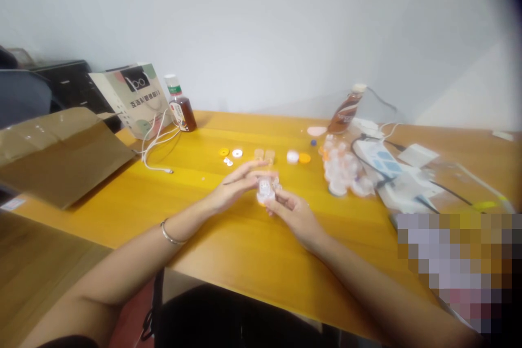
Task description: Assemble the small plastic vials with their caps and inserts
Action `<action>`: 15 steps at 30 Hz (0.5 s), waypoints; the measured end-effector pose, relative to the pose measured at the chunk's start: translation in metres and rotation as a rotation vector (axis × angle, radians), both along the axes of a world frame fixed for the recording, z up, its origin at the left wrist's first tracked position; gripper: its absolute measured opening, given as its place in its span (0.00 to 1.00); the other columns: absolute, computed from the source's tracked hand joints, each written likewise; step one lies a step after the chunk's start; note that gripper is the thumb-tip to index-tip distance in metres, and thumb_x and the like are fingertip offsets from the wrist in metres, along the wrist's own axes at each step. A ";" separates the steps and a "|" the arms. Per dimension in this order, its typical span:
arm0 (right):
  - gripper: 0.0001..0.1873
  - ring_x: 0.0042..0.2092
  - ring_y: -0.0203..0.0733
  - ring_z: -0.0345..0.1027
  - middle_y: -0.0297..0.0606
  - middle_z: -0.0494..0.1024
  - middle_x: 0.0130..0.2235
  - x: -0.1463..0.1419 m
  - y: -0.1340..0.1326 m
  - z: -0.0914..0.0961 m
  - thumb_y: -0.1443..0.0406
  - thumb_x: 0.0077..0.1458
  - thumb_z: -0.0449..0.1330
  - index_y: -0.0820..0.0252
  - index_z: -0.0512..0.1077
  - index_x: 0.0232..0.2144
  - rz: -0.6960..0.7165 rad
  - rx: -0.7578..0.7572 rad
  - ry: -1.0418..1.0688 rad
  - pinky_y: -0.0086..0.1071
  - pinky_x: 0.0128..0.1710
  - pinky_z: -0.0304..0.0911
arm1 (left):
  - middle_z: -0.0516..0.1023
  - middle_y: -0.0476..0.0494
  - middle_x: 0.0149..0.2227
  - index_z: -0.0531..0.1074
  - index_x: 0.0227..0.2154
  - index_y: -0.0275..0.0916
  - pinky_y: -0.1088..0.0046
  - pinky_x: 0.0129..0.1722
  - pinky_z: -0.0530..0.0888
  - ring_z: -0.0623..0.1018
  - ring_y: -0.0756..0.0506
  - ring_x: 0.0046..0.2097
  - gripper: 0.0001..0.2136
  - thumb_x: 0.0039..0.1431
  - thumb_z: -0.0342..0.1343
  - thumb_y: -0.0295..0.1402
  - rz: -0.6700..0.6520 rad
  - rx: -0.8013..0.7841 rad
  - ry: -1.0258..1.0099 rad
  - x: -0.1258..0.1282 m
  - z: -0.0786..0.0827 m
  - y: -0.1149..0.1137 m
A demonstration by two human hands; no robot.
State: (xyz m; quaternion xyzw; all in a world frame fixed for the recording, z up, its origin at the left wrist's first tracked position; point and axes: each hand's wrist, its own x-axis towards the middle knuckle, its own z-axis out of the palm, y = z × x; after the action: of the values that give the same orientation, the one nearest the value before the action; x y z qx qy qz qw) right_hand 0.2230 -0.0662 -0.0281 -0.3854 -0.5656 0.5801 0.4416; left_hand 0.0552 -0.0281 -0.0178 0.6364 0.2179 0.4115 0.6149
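Note:
Both hands meet over the middle of the yellow wooden table [228, 239]. My left hand [236, 185], with a thin bracelet on its wrist, has its fingers stretched over a small clear plastic bottle [265, 189]. My right hand [291, 213] pinches the same bottle from the right. The bottle looks whitish with an orange bottom. Just beyond the hands lie small round caps: a yellow one [223, 151], a white one [237, 153], another white one [292, 156] and an orange one [304, 158]. Two small cork-coloured pieces [264, 155] stand between them.
A heap of several clear small bottles [340, 168] lies to the right. A brown drink bottle [181, 106] and paper bag [136, 98] stand at the back left, a second bottle [346, 110] tilts at the back. A white power strip [379, 160] with cables and a cardboard box [61, 152] flank the table.

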 end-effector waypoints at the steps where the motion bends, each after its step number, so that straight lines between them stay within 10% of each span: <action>1: 0.11 0.26 0.32 0.58 0.30 0.69 0.25 0.000 0.000 0.000 0.60 0.45 0.61 0.59 0.73 0.31 -0.003 -0.004 -0.002 0.28 0.31 0.57 | 0.67 0.37 0.50 0.61 0.51 0.40 0.66 0.46 0.67 0.70 0.43 0.48 0.21 0.55 0.53 0.37 0.020 0.005 0.010 0.000 0.000 0.000; 15: 0.11 0.26 0.31 0.57 0.30 0.68 0.24 0.000 0.000 0.001 0.59 0.44 0.61 0.60 0.72 0.31 -0.002 -0.018 0.008 0.27 0.30 0.57 | 0.71 0.39 0.44 0.61 0.52 0.40 0.67 0.44 0.66 0.72 0.45 0.43 0.20 0.56 0.52 0.37 0.063 -0.056 -0.049 0.001 0.000 0.002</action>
State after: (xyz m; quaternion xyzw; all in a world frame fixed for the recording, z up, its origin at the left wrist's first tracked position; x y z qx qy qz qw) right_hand 0.2235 -0.0658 -0.0271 -0.3875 -0.5582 0.5862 0.4412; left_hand 0.0561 -0.0263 -0.0179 0.6014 0.2342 0.4396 0.6246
